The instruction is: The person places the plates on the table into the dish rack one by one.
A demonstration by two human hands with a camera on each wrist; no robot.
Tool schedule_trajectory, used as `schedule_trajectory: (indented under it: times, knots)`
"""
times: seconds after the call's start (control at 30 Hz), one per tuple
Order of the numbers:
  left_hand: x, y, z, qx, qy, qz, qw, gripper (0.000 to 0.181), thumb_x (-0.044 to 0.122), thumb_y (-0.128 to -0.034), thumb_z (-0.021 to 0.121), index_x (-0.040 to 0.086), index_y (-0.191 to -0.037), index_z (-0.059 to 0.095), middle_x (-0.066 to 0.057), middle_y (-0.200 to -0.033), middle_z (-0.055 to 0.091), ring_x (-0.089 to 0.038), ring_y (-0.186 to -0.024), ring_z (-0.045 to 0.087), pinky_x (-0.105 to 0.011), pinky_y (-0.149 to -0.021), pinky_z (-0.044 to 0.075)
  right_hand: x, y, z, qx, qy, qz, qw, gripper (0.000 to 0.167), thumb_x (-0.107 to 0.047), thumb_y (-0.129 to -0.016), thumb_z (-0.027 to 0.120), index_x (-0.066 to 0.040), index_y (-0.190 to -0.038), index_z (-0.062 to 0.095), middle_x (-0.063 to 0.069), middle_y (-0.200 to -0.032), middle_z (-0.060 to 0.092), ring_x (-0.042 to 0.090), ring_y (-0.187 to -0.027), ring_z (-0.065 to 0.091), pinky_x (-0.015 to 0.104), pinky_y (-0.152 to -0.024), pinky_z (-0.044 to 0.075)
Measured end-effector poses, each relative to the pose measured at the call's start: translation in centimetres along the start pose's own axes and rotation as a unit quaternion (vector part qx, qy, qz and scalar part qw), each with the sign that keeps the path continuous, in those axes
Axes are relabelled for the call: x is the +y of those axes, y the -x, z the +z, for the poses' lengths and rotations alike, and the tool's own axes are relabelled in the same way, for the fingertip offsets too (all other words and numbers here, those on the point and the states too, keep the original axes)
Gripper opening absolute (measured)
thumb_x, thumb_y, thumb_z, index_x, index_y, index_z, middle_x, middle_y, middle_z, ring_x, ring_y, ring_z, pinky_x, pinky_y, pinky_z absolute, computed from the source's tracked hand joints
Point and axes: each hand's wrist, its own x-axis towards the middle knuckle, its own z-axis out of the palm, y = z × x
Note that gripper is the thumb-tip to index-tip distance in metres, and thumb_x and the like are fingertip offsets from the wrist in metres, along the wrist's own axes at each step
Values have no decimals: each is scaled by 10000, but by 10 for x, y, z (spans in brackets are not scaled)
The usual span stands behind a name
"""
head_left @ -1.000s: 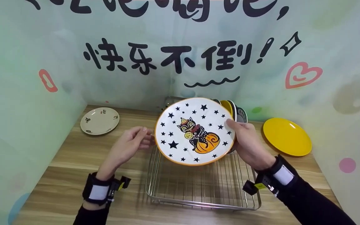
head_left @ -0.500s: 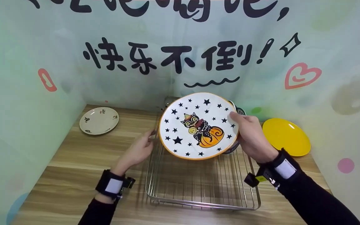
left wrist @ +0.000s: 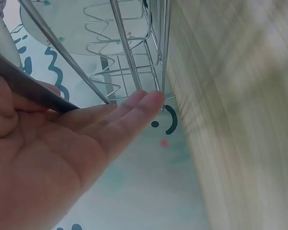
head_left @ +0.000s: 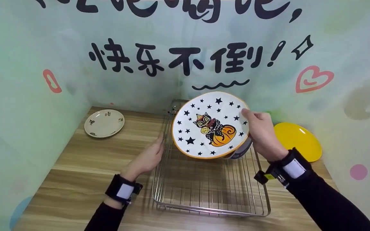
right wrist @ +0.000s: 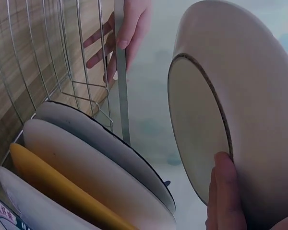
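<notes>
My right hand (head_left: 262,133) holds a white plate (head_left: 210,125) with an orange rim, black stars and a cat on a pumpkin. Its thumb lies on the patterned face, and fingers (right wrist: 225,191) press the underside. The plate hangs tilted above the metal wire dish rack (head_left: 209,210). My left hand (head_left: 146,157) pinches the rack's left rail, thumb on one side, long fingers stretched along the other. Several plates stand on edge in the rack, among them a yellow plate (right wrist: 62,182) and a white plate (right wrist: 91,160); in the head view the held plate mostly hides them.
A small cream plate (head_left: 104,123) lies on the wooden table (head_left: 75,189) at the back left. To the right of the rack lies a yellow plate (head_left: 300,141). A printed cloth backdrop (head_left: 140,89) closes off the back and sides.
The patterned plate has moved up and to the right in my right hand. My left hand has left the plate's edge and taken hold of the rack's left rail.
</notes>
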Motion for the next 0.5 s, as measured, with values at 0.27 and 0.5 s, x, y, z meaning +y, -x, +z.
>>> schedule_trajectory:
  times: [0.27,0.5]
  knots:
    - [1,0,1,107,-154,99,9998,546,58,-1042,331,-152,-1491,103,-311,-1482,291,-407,-1360,328,-455,-1146,215,-8,-3,1,-167,1031,-285,9941,458,-270,-1048,459,143,-1124,642,181,-864,689,184,-675,675,281,-615,583]
    - [-1,2,1,147,-242,71,9996,542,62,-1043,321,-144,-1495,104,-309,-1482,302,-418,-1365,314,-479,-1147,214,-18,-10,6,-170,2020,-652,9771,449,-247,-1046,449,68,-843,695,93,-679,628,117,-513,509,207,-412,363]
